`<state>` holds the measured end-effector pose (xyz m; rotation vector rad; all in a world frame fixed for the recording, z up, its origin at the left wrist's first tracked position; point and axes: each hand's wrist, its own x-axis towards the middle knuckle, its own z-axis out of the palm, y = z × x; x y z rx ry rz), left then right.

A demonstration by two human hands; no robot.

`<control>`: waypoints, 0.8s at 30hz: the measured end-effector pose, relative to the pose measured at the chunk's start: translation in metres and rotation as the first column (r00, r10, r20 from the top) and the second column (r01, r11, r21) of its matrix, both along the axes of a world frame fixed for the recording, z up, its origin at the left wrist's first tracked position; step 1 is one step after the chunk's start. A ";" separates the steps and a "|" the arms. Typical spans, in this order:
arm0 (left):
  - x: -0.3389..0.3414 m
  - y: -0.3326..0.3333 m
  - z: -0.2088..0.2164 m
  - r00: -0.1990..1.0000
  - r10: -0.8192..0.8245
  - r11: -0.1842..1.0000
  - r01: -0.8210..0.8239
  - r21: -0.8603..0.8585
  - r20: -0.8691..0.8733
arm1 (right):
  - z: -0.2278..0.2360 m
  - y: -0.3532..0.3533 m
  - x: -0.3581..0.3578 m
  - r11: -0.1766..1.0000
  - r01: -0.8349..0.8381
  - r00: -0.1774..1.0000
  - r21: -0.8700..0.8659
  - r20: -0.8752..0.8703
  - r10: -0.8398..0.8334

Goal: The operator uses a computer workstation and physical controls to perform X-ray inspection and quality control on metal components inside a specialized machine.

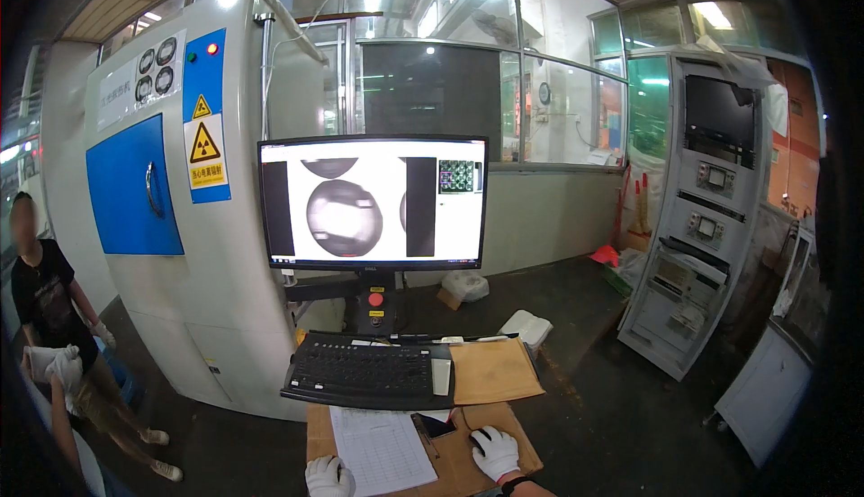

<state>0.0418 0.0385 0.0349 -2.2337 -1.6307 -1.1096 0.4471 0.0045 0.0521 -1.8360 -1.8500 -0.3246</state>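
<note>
My right hand (497,454), in a white glove, is closed over a dark computer mouse (479,441) on the cardboard-topped surface (522,425). The palm hides most of the mouse. At the near left edge of that surface rests my left hand (325,479), also gloved, with a dark gap between its fingers and nothing seen in it. Beside it lies a printed table sheet (378,452). A black phone-like object (436,425) lies between the sheet and the mouse. Beyond stands a monitor (373,205) displaying a grey X-ray picture with round shapes.
A black keyboard (360,369) and brown folder (493,373) sit on the shelf below the monitor. A red button (375,299) is under the screen. A large cabinet (243,317) with a blue door rises left. People stand far left; an instrument rack (670,317) stands right.
</note>
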 end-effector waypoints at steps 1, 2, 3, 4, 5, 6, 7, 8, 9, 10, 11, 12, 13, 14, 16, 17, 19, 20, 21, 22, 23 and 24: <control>0.000 0.000 0.002 1.000 0.009 1.000 -0.009 -0.002 0.001 | -0.002 0.001 0.001 1.000 -0.009 1.000 -0.002 0.001 0.009; 0.002 0.000 0.003 1.000 -0.007 1.000 0.007 0.005 0.013 | -0.005 0.002 0.003 1.000 -0.009 1.000 0.014 -0.003 0.009; 0.003 0.001 0.004 0.999 -0.023 1.000 0.023 0.012 0.024 | -0.006 0.002 0.003 0.999 -0.009 1.000 0.031 -0.007 0.009; 0.003 0.001 0.005 1.000 -0.013 1.000 0.012 0.012 0.024 | -0.007 0.002 0.004 0.999 -0.019 1.000 0.030 -0.006 0.019; 0.005 0.001 0.007 0.999 -0.019 1.000 0.019 -0.002 0.032 | -0.008 0.001 0.005 0.999 -0.013 1.000 0.034 -0.012 0.014; 0.005 0.001 0.008 0.999 -0.023 1.000 0.024 -0.017 0.041 | -0.008 0.001 0.004 0.999 -0.009 1.000 0.035 -0.016 0.009; 0.005 0.001 0.009 0.999 -0.011 1.000 0.012 -0.020 0.042 | -0.007 0.001 0.004 0.999 -0.021 1.000 0.032 -0.014 0.021; 0.005 0.001 0.010 0.999 -0.019 1.000 0.020 -0.011 0.044 | -0.006 0.001 0.003 0.999 -0.013 1.000 0.040 -0.004 0.013; 0.005 0.000 0.011 0.998 -0.030 1.000 0.030 0.000 0.046 | -0.005 0.000 0.002 0.999 -0.003 1.000 0.052 0.005 0.003; 0.006 -0.001 0.013 0.999 -0.021 1.000 0.021 0.000 0.049 | -0.003 0.000 0.002 0.999 -0.012 1.000 0.051 0.007 0.012; 0.007 -0.002 0.016 0.999 -0.020 0.999 0.019 0.035 0.042 | -0.002 0.000 0.002 0.999 -0.012 1.000 0.030 -0.003 0.012; 0.007 -0.003 0.017 0.999 -0.021 0.997 0.018 0.069 0.036 | -0.001 0.000 0.002 1.000 -0.010 1.000 0.008 -0.014 0.011; 0.007 -0.003 0.016 0.999 -0.016 0.998 0.013 0.068 0.038 | -0.001 0.000 0.002 1.000 -0.016 1.000 0.007 -0.012 0.016; 0.006 -0.002 0.014 0.999 -0.024 0.997 0.022 0.075 0.032 | -0.002 0.000 0.002 1.000 -0.016 1.000 0.012 -0.014 0.016; 0.005 -0.001 0.013 0.999 -0.031 0.996 0.029 0.080 0.027 | -0.002 0.000 0.002 1.000 -0.018 1.000 0.014 -0.014 0.018; 0.005 -0.001 0.013 0.999 -0.030 0.997 0.028 0.071 0.029 | -0.002 0.000 0.002 1.000 -0.013 1.000 0.019 -0.013 0.013; 0.005 -0.002 0.013 0.999 -0.024 0.998 0.022 0.059 0.034 | -0.002 0.001 0.001 1.000 -0.014 1.000 0.021 -0.009 0.014; 0.005 -0.003 0.014 0.999 -0.024 0.999 0.022 0.045 0.037 | -0.002 0.001 0.001 1.000 -0.013 1.000 0.014 -0.014 0.013; 0.005 -0.003 0.015 0.999 -0.026 0.999 0.024 0.033 0.038 | -0.002 0.000 0.001 1.000 -0.010 1.000 0.010 -0.019 0.011; 0.005 -0.004 0.015 0.999 -0.024 0.999 0.023 0.034 0.039 | -0.002 0.000 0.001 1.000 -0.012 1.000 0.010 -0.019 0.012; 0.005 -0.004 0.014 0.999 -0.022 0.999 0.020 0.041 0.038 | -0.003 -0.001 0.002 1.000 -0.018 0.999 0.026 -0.027 0.019; 0.005 -0.004 0.014 0.999 -0.019 0.999 0.017 0.044 0.039 | -0.003 0.000 0.001 0.999 -0.025 0.999 0.038 -0.033 0.026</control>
